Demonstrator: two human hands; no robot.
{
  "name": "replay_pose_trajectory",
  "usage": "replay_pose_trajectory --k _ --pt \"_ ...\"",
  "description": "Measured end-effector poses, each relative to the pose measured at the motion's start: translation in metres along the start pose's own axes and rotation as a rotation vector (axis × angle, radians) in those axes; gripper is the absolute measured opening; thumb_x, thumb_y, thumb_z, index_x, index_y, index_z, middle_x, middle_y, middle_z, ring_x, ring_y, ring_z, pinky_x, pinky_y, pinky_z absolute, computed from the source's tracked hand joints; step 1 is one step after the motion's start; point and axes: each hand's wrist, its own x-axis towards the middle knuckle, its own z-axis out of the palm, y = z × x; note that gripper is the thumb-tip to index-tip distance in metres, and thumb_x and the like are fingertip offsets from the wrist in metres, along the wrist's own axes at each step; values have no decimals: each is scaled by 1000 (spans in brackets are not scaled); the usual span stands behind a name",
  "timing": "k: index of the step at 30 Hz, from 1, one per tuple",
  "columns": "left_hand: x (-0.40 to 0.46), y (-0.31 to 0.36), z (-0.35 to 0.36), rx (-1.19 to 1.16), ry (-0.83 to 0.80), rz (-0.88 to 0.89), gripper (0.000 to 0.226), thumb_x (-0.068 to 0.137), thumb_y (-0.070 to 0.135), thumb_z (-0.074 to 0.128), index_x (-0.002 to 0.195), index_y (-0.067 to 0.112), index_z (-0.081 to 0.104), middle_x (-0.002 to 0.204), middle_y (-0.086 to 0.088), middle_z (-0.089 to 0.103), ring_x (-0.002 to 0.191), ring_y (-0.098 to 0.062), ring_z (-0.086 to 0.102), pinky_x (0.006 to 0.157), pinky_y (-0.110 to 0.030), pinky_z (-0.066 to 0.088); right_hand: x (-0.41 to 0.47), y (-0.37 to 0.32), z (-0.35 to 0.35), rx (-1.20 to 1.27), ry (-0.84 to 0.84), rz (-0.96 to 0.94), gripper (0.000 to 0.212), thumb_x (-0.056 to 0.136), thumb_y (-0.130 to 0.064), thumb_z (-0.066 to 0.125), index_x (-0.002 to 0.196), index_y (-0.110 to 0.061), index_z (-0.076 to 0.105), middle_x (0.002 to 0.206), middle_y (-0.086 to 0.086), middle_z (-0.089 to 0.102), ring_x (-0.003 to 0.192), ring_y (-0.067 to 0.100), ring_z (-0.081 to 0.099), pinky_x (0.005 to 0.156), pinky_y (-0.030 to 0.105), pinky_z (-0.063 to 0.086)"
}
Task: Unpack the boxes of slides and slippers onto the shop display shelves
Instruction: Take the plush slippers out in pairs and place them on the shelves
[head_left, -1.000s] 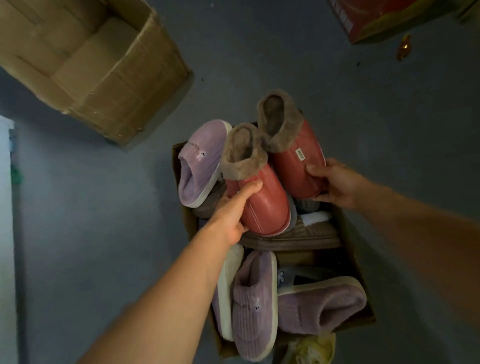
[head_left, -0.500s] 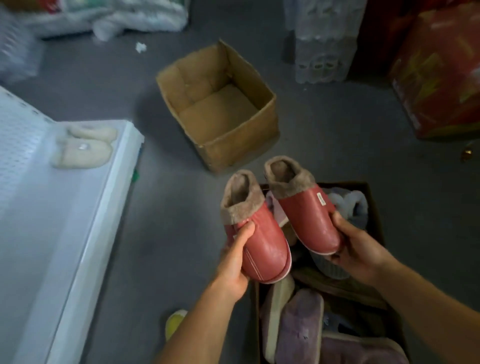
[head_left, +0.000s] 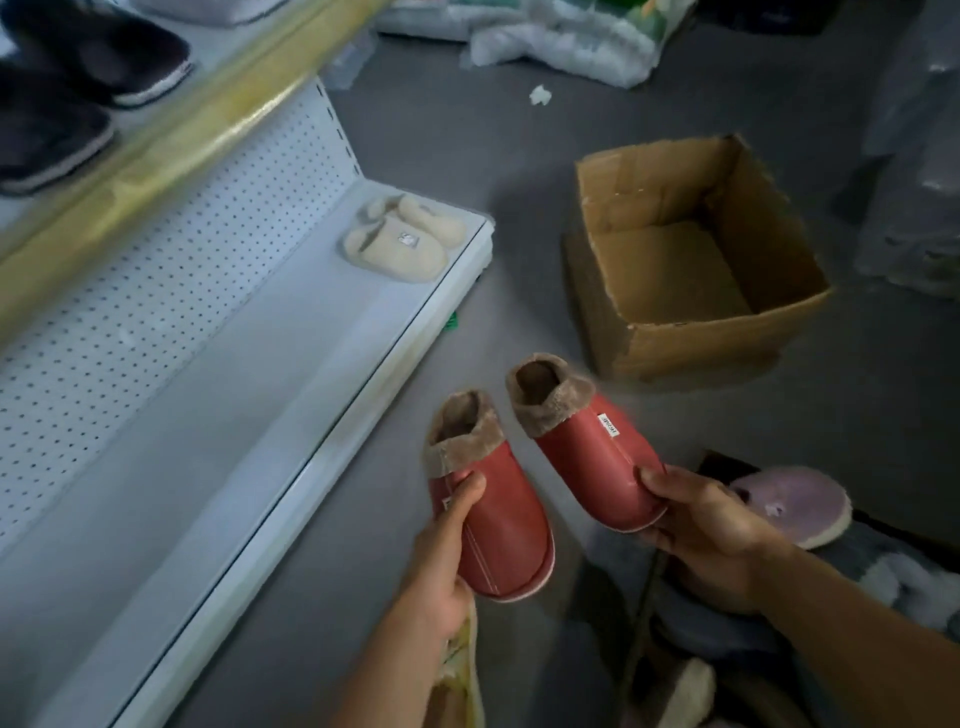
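I hold a pair of red slippers with brown fleece cuffs above the grey floor. My left hand (head_left: 441, 561) grips the toe of the left red slipper (head_left: 493, 514). My right hand (head_left: 711, 535) grips the toe of the right red slipper (head_left: 587, 452), which has a small white label. Both cuffs point away from me. To the left runs the white bottom shelf (head_left: 218, 426) with a pegboard back; a cream fleece pair (head_left: 400, 241) rests at its far end. The box of slippers (head_left: 727, 649) sits at the lower right with a lilac slipper (head_left: 795, 501) on top.
An open, empty cardboard box (head_left: 691, 260) stands on the floor ahead to the right. The upper shelf with a yellow edge strip (head_left: 156, 140) carries dark slippers (head_left: 78, 78). White plastic packaging (head_left: 561, 36) lies at the back. A yellow slipper (head_left: 462, 670) lies under my left wrist.
Both hands lifted the red pair out of the full box and carried it left, toward the white shelf. My view swung up and left, bringing the shelves and cream pair into sight.
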Motion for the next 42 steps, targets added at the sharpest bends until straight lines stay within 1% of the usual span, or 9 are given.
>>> replay_pose_trajectory --k 3,7,9,12,20,25,31,36,42 --pt "32 37 -24 -57 27 76 82 49 46 84 124 18 64 110 -10 74 103 -29 69 95 -44 52 46 -5 49 -63 27 -12 107 24 -45 93 119 -8 60 108 12 66 91 23 63 71 33 51" --pt "91 77 -61 -98 76 143 87 50 54 86 128 28 58 116 -6 72 106 -29 68 93 -51 53 124 -12 116 -55 -4 -8 52 75 -33 71 122 -18 57 118 8 60 97 24 61 69 39 50" --pt "119 98 -77 -88 103 162 94 43 63 86 128 35 55 121 -4 69 108 -30 66 91 -58 53 161 -14 149 -71 -40 -6 37 85 -31 66 119 -20 57 118 8 59 99 27 62 68 41 54" --pt "152 123 -101 -83 152 161 87 48 67 79 126 38 52 124 -1 64 108 -29 65 86 -57 55 201 -15 188 -117 -78 -14 22 91 -30 61 110 -21 58 111 8 59 96 29 63 60 39 59" --pt "218 159 -147 -197 274 159 78 65 62 79 130 34 47 126 0 62 109 -27 63 91 -51 54 280 -2 269 -219 -155 30 38 89 -11 64 122 2 51 107 15 61 87 29 67 58 39 60" --pt "240 165 -174 -356 260 133 90 53 65 84 130 32 51 125 -4 64 108 -28 66 86 -52 57 312 13 313 -236 -199 9 33 91 -3 60 123 2 50 111 18 60 87 31 67 59 37 60" --pt "256 178 -198 -463 302 105 89 61 64 82 133 26 47 126 -13 61 106 -35 66 66 -50 60 340 33 347 -266 -117 -24 34 95 -3 55 128 1 50 114 19 61 78 29 68 60 35 61" --pt "265 181 -199 -409 335 20 84 67 68 76 133 26 45 126 -13 56 106 -37 62 60 -52 59 351 42 358 -265 -10 -36 34 92 8 49 124 -3 46 113 19 58 73 24 65 62 31 60" --pt "274 195 -184 -258 297 -36 81 71 73 68 133 25 47 125 -10 57 94 -29 64 65 -48 62 358 30 354 -140 -10 -92 43 89 9 54 127 -9 45 100 13 57 88 26 63 77 34 59"
